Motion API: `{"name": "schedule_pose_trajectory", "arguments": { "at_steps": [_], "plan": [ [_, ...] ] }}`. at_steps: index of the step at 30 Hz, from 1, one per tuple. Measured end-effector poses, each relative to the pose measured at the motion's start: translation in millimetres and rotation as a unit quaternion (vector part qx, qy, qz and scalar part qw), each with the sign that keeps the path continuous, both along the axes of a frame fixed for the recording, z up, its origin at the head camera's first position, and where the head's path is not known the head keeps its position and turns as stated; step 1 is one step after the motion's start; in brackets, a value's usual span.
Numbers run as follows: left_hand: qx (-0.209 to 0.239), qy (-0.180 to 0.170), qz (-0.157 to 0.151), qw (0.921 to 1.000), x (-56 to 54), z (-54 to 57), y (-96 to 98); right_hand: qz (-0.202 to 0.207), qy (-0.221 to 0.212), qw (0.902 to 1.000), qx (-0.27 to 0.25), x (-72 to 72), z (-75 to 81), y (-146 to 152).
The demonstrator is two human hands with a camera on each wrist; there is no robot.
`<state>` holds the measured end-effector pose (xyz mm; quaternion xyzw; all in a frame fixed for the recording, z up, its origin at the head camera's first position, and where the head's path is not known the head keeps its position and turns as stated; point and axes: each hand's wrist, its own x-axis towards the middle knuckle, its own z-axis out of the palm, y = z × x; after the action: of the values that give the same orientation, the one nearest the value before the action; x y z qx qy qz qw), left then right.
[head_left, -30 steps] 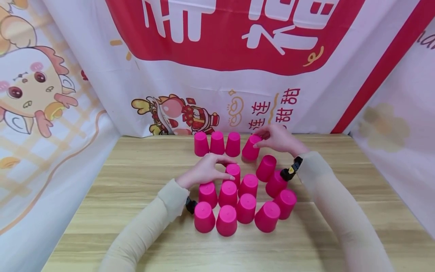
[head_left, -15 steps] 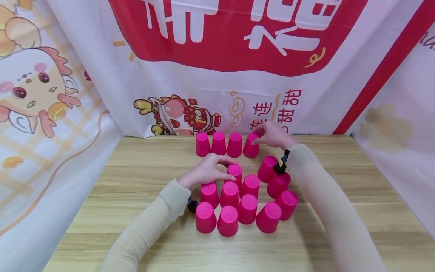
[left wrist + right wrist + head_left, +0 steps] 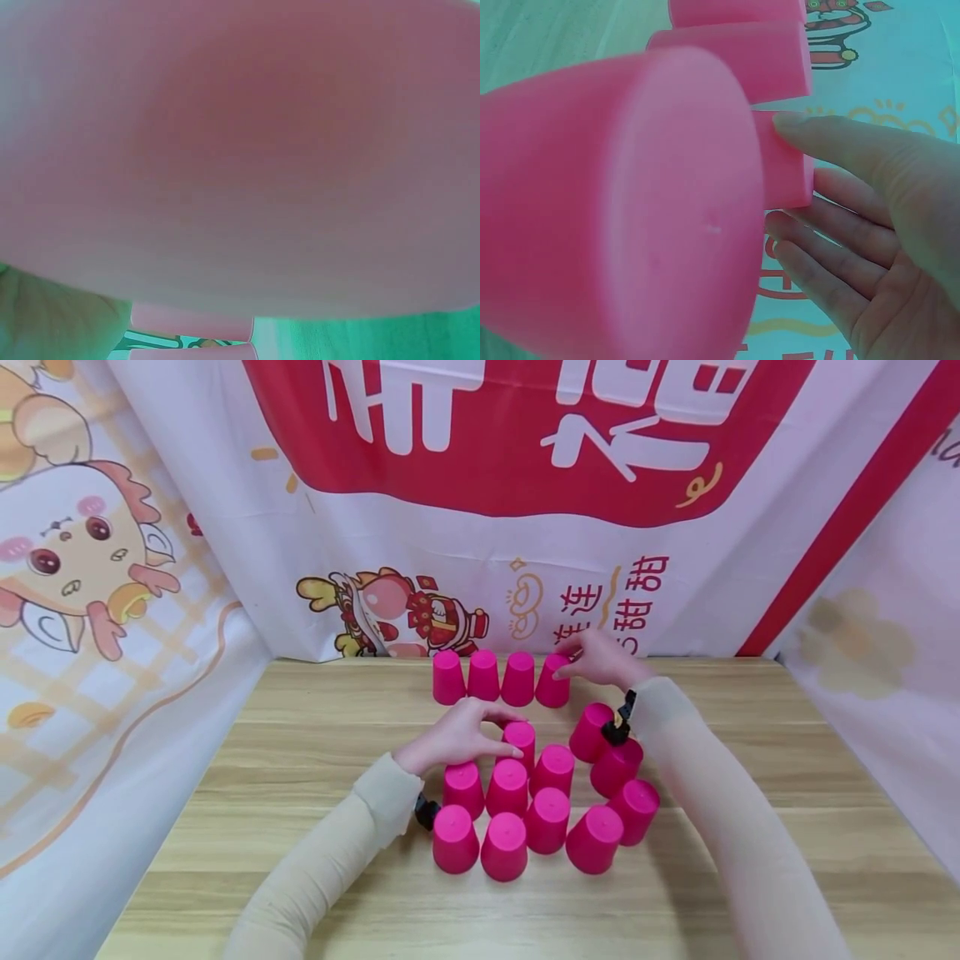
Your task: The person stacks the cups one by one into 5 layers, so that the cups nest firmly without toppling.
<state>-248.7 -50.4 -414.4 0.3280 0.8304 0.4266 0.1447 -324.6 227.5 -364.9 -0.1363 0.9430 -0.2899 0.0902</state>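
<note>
Pink cups stand upside down on the wooden table. My right hand (image 3: pixel 606 662) pinches the right-end cup (image 3: pixel 552 687) of the back row, thumb on its near side. In the right wrist view, that cup (image 3: pixel 786 169) sits between the thumb and fingers of my right hand (image 3: pixel 870 217). My left hand (image 3: pixel 461 737) has thumb and fingers around the cup (image 3: pixel 521 739) at the back of the middle cluster. A blurred pink cup (image 3: pixel 247 187) fills most of the left wrist view; part of my left hand (image 3: pixel 56 319) shows at lower left.
Three more cups, among them the row's left-end cup (image 3: pixel 448 681), line up along the back. Several cups, such as a front cup (image 3: pixel 504 852), crowd below both hands. A cup (image 3: pixel 590 732) stands near my right wrist. A printed cloth (image 3: pixel 465 552) hangs behind the table (image 3: pixel 300 760).
My right hand has moved left with its cup, which was tilted and apart and now stands in line beside the three back-row cups. The left hand keeps its place.
</note>
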Motion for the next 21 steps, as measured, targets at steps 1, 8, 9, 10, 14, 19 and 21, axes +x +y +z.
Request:
{"name": "schedule_pose_trajectory", "arguments": {
  "at_steps": [1,8,9,10,14,19,21],
  "plan": [
    [0.0,0.0,0.0,1.0,0.0,0.0,-0.2,0.0,0.0,1.0,-0.004,1.0,1.1,0.4],
    [0.006,-0.002,0.001,1.0,0.6,0.5,-0.4,-0.021,0.011,0.9985,-0.049,18.6,24.7,12.5],
    [0.007,-0.004,0.001,1.0,0.8,0.8,-0.2,-0.025,0.016,0.9979,-0.057,21.4,28.5,15.4],
    [0.008,-0.005,0.002,1.0,0.9,1.2,-0.1,-0.025,0.02,0.9974,-0.065,24.0,31.7,18.9],
    [0.011,-0.011,0.002,0.9999,0.5,1.7,0.2,-0.013,0.046,0.995,-0.087,34.3,39.8,33.1],
    [0.012,-0.015,0.003,0.9998,0.2,0.9,0.5,0.006,0.065,0.994,-0.088,49.7,39.1,49.0],
    [0.011,-0.017,0.004,0.9998,0.3,0.1,0.6,0.008,0.061,0.9943,-0.087,56.1,35.2,54.1]
  ]
}}
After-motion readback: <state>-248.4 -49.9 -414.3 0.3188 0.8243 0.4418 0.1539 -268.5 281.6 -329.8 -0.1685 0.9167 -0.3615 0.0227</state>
